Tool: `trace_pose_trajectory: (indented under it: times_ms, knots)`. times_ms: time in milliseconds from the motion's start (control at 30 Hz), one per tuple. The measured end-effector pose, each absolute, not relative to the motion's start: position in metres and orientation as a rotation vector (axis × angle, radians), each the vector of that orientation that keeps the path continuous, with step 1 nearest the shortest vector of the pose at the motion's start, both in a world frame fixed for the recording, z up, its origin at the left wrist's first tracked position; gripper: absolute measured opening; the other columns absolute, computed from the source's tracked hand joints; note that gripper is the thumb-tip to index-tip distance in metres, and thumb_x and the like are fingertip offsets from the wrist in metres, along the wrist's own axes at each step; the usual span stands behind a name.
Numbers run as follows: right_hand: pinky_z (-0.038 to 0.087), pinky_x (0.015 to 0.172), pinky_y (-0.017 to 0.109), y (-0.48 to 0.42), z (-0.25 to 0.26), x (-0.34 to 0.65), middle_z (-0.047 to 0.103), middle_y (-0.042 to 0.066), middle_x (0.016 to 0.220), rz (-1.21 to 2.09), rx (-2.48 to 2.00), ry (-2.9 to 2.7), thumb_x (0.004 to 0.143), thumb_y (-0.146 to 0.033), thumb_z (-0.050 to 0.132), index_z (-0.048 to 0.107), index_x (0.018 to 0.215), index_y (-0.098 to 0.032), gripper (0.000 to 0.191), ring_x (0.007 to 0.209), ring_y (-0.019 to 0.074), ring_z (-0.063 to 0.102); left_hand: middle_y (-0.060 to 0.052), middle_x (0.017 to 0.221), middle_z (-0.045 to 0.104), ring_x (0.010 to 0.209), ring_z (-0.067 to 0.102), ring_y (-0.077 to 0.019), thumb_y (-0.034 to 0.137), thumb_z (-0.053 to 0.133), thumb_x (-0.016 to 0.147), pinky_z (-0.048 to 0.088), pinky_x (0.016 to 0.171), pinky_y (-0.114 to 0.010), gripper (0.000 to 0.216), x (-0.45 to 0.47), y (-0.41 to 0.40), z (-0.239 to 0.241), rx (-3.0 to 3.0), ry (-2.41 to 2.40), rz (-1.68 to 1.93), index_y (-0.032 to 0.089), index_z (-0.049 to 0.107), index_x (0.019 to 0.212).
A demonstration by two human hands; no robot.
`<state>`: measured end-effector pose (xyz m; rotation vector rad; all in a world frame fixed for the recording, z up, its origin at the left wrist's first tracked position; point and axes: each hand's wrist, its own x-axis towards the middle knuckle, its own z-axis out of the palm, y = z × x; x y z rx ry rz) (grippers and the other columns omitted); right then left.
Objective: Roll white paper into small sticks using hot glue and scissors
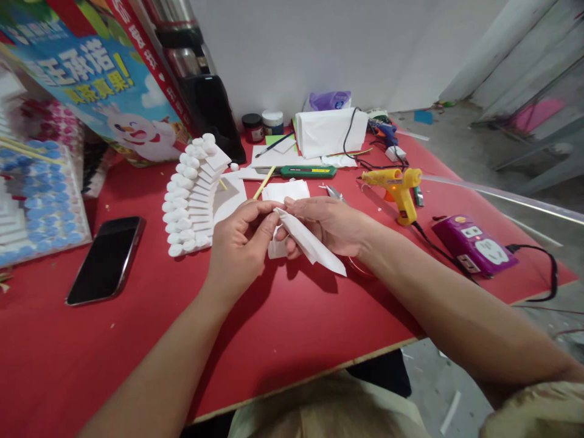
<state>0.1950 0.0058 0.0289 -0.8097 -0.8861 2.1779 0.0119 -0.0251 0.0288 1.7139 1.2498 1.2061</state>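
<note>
A thin white sheet, folded and pinched narrow at one end, looks like tissue paper (pixel 312 243) and is held between my two hands above the red table. My left hand (pixel 246 234) grips its narrow end between thumb and fingers. My right hand (pixel 335 222) has its fingers closed around the same end, and the loose part hangs down toward the lower right. Behind the hands lies a stack of white paper squares (pixel 286 190). Left of my left hand stands a curved model of white cards and small white rolls (pixel 189 201).
On the right are a yellow glue gun (pixel 399 188) and a purple power strip (pixel 474 243). Behind lie a green utility knife (pixel 308 172), scissors (pixel 334 192) and two paint jars (pixel 262 123). A phone (pixel 106 260) and a blue-and-white model (pixel 50 201) are at left.
</note>
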Motion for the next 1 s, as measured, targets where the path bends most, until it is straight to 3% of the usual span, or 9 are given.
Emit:
trace_pose_trajectory:
  times_ms: [100,233,433,600,767,867,1000]
  knots:
    - [0.064,0.064,0.030,0.007,0.027,0.197,0.070,0.004,0.077,2.161,-0.781,-0.811,0.090,-0.026,0.075,0.069,0.089,-0.012,0.015,0.057,0.0110,0.062,-0.007,0.104,0.077,0.088,0.071,-0.0175,0.033,0.068,0.094,0.056,0.081,-0.027,0.023,0.011,-0.025,0.027,1.599,1.209,1.180,0.019,0.078,0.109]
    - [0.063,0.064,0.031,0.005,0.029,0.197,0.068,0.003,0.075,2.133,-0.822,-0.816,0.082,-0.023,0.083,0.069,0.083,-0.012,0.018,0.058,0.0106,0.061,-0.007,0.098,0.078,0.075,0.068,-0.0146,0.036,0.072,0.092,0.055,0.070,-0.025,0.026,0.010,-0.025,0.022,1.546,1.234,1.184,0.019,0.079,0.111]
    - [0.061,0.059,0.027,0.004,0.031,0.196,0.069,0.003,0.072,2.026,-0.958,-0.913,0.071,-0.026,0.091,0.069,0.077,-0.011,0.028,0.056,0.0106,0.061,-0.006,0.103,0.078,0.083,0.070,-0.0156,0.033,0.072,0.091,0.055,0.075,-0.025,0.021,0.011,-0.024,0.023,1.560,1.240,1.198,0.021,0.080,0.107]
    - [0.053,0.051,0.024,-0.001,0.031,0.190,0.066,0.001,0.066,1.795,-1.076,-1.081,0.077,-0.027,0.083,0.065,0.074,-0.014,0.022,0.050,0.0098,0.059,-0.004,0.097,0.077,0.078,0.067,-0.0140,0.030,0.071,0.091,0.052,0.070,-0.024,0.019,0.014,-0.026,0.024,1.641,1.335,1.202,0.021,0.081,0.105]
    - [0.044,0.048,0.023,-0.008,0.028,0.179,0.061,-0.002,0.060,1.271,-1.229,-1.404,0.082,-0.021,0.070,0.058,0.071,-0.018,0.016,0.049,0.0106,0.057,-0.004,0.090,0.076,0.074,0.065,-0.0142,0.028,0.070,0.090,0.049,0.065,-0.024,0.019,0.017,-0.028,0.023,1.617,1.393,1.183,0.021,0.081,0.103]
    - [0.043,0.052,0.024,-0.009,0.027,0.180,0.062,-0.001,0.068,1.052,-1.254,-1.573,0.086,-0.028,0.068,0.059,0.075,-0.018,0.017,0.056,0.0112,0.058,-0.002,0.078,0.071,0.065,0.059,-0.0131,0.031,0.071,0.088,0.045,0.058,-0.024,0.020,0.016,-0.027,0.024,1.536,1.384,1.179,0.020,0.081,0.102]
    - [0.047,0.062,0.026,-0.004,0.030,0.190,0.067,0.002,0.091,1.027,-1.168,-1.733,0.084,-0.038,0.075,0.061,0.096,-0.019,0.026,0.071,0.0134,0.062,0.001,0.063,0.061,0.054,0.049,-0.0109,0.031,0.076,0.083,0.038,0.052,-0.024,0.021,0.013,-0.022,0.023,1.312,1.249,1.209,0.019,0.080,0.100]
